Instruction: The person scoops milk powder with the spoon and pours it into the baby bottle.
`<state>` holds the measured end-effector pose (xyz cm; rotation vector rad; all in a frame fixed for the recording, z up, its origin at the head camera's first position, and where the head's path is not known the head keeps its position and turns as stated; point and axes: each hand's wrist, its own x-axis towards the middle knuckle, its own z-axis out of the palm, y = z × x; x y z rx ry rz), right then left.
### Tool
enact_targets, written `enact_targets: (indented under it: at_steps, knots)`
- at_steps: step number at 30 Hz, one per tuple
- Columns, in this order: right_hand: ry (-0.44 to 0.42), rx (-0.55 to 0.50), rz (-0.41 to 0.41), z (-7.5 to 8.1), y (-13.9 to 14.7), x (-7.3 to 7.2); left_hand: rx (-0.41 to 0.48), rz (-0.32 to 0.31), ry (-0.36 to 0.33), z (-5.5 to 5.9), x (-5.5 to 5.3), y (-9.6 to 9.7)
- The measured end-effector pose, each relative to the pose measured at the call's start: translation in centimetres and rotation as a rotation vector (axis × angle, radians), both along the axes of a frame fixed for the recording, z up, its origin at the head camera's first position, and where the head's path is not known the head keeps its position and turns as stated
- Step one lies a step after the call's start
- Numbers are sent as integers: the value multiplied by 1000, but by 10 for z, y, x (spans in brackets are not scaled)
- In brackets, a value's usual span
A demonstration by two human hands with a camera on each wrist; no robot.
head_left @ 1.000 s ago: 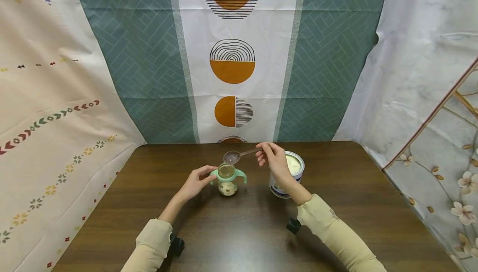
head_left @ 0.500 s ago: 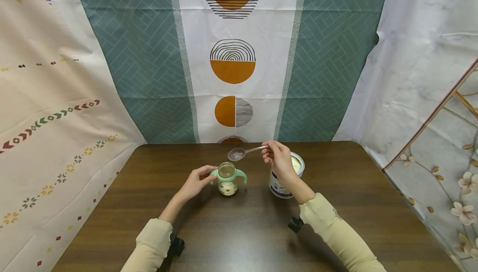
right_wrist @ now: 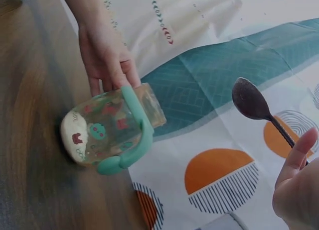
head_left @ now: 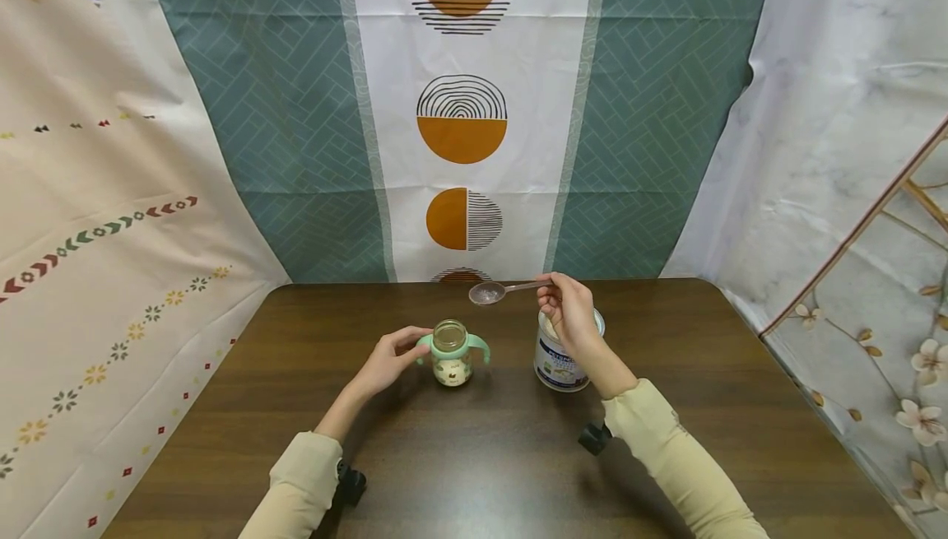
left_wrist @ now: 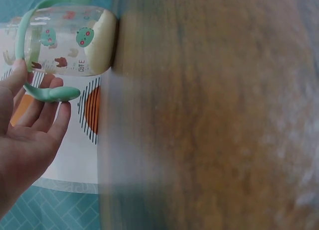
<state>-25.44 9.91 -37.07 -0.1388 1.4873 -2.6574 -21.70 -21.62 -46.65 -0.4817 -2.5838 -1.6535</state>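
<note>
The fingers of the right hand (head_left: 569,313) pinch a spoon (head_left: 486,293) near the end of its shaft, the bowl raised clear of the surface (head_left: 467,457). The fingers of the left hand (head_left: 392,358) curl about one green handle (left_wrist: 52,94) of a bottle (head_left: 452,370), which stands upright on the surface. The spoon is probably light and stiff, best taken far back on the shaft with the bowl level. The bottle is likely smooth and perhaps breakable; its looped handles offer the surer hold. Farther out, beneath the right hand, stands a can (head_left: 559,366), presumably heavier and best steadied by its wall. Comparison of views: the head view shows the can's label and the bottle's open mouth; the left wrist view reveals pale contents low in the bottle and fingers behind the handle; the right wrist view renders the spoon dark rather than translucent.
</note>
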Motion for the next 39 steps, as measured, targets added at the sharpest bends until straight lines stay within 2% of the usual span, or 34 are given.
enact_targets:
  at_steps: [6,12,18,29,33,39]
  knots:
    - [-26,-59,-11,4,13,-4,-2,-2,23,-1,-1,2]
    - [-39,-89,-37,4,26,-9,7,12,10,0,-2,2]
    - [-47,-92,-65,5,38,-13,12,10,13,2,-2,2]
    - [-67,-81,-132,2,56,-15,13,-14,6,-3,1,2]
    - [-60,-68,-131,3,63,-14,20,-23,11,2,2,4]
    - [-60,-52,-155,1,73,-15,36,-58,-2,23,13,12]
